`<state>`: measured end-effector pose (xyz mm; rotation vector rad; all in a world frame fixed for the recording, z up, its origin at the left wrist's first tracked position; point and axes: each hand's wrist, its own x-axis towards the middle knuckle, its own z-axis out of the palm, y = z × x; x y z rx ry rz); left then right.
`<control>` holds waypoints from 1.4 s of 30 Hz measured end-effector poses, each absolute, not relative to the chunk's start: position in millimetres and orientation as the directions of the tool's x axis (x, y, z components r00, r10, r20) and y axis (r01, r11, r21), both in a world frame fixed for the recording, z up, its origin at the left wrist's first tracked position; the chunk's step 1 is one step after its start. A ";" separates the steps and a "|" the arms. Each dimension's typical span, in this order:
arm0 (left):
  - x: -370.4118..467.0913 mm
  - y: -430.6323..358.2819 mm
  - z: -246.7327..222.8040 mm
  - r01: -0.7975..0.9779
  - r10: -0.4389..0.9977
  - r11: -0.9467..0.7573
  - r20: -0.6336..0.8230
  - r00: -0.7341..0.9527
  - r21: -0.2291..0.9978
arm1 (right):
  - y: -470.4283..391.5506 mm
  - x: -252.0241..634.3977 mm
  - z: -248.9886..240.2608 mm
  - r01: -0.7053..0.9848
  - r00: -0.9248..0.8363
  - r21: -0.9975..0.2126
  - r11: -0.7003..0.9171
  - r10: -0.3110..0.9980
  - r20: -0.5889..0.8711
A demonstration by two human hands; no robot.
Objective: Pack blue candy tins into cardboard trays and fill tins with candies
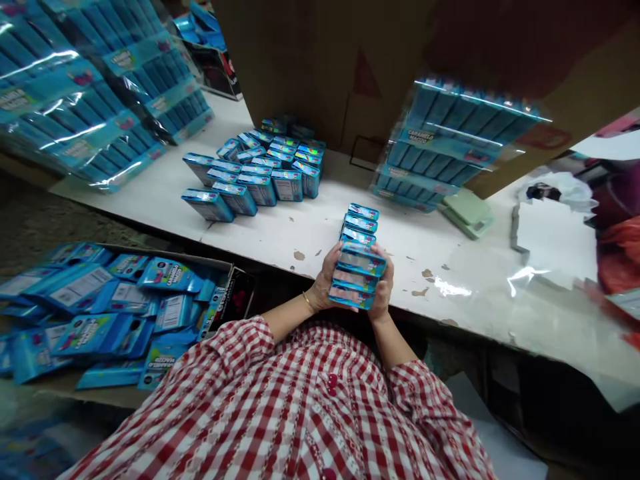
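Observation:
Between my two hands, close to the table's front edge, is a short row of small blue candy boxes (357,277). My left hand (325,283) is closed on its left side, fingers partly under it. From the right, my right hand (383,287) presses against the same row, thumb near its top. Directly behind stand a few more blue candy boxes (361,223) in a line on the white table (320,233). Whether the held row touches them I cannot tell. Farther left on the table is a cluster of upright blue boxes (260,173).
At lower left, an open carton (240,293) holds many blue candy packs (120,300). Clear-wrapped display packs (75,100) stand at far left, and another wrapped pack (435,147) leans against a large cardboard box (320,67). Right of it are a pale green case (467,212) and white card (555,240).

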<state>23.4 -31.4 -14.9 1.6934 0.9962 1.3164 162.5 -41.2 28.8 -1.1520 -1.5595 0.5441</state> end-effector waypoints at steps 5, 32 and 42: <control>19.6 -49.8 -23.8 0.228 0.892 -0.452 0.429 0.143 0.862 | -53.6 166.1 23.4 0.413 0.012 -0.807 0.423 0.883 0.469; 13.2 -20.4 7.1 0.092 0.920 -0.338 0.309 0.240 0.937 | -6.0 163.8 38.0 0.092 0.188 -0.987 0.131 0.971 0.146; 6.7 -23.6 11.8 0.145 0.934 -0.234 0.182 0.306 0.961 | 2.9 179.7 62.2 0.304 0.188 -0.940 0.158 0.957 0.221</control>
